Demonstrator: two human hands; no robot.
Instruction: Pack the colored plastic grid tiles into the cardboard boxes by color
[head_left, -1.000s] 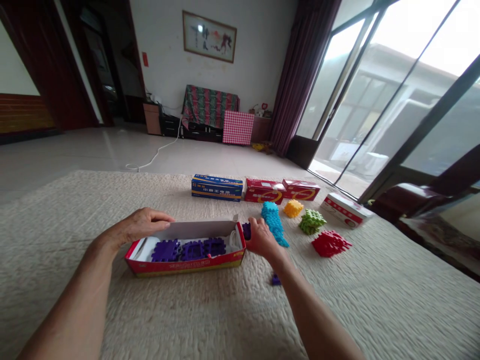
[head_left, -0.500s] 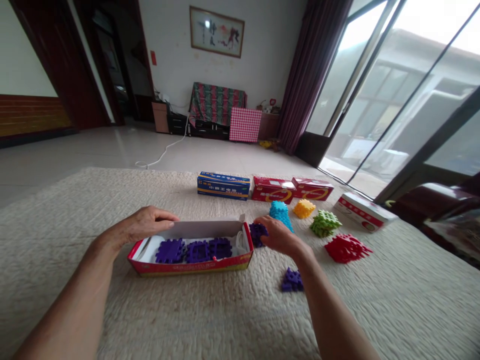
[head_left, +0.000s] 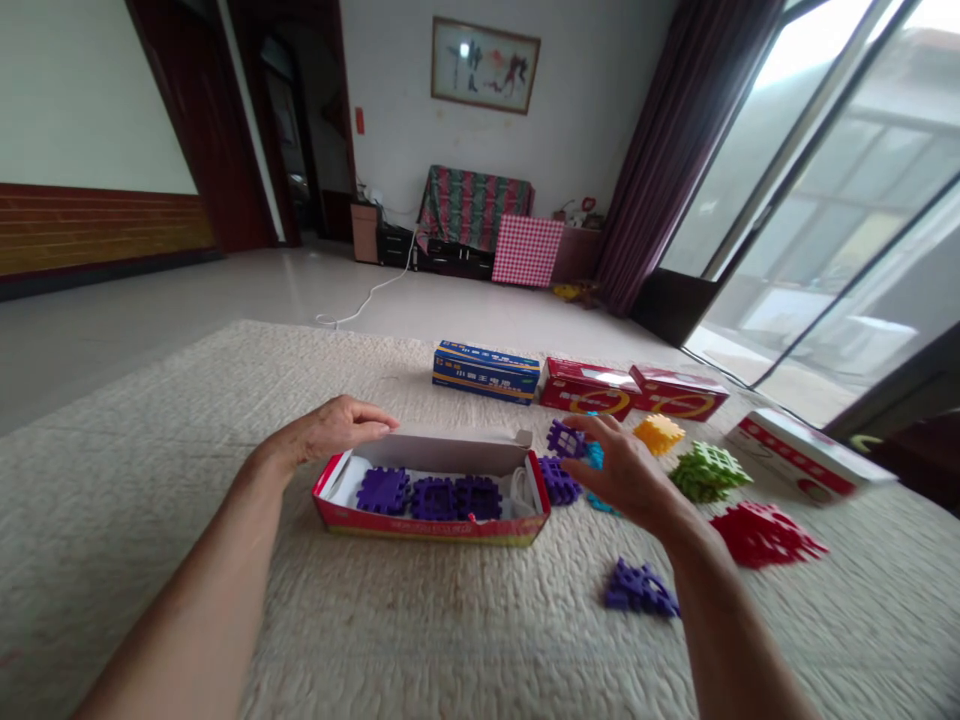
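My left hand (head_left: 339,428) is at the back left corner of an open red and white cardboard box (head_left: 431,528), fingers stretched out along its rear edge; I cannot tell whether it touches. Inside the box lie several purple interlocking plastic tiles (head_left: 384,491) in a row. To the right of the box, my right hand (head_left: 619,465) pinches a purple window-patterned tile (head_left: 565,439) between fingers and thumb. Below it, more purple tiles (head_left: 559,483) sit against the box's right end. Another small purple pile (head_left: 640,588) lies nearer to me, partly behind my right forearm.
Blue tiles (head_left: 602,503) are partly hidden by my right hand. Beyond are yellow (head_left: 659,434), green (head_left: 709,472) and red tiles (head_left: 766,534). A blue box (head_left: 485,374), two red boxes (head_left: 589,388) and a white-red box (head_left: 814,455) stand on the quilted mat (head_left: 420,630).
The view has swung left, so everything sits farther right. My right hand has lifted a purple tile from the pile beside the box. My left hand stays by the box's corner.
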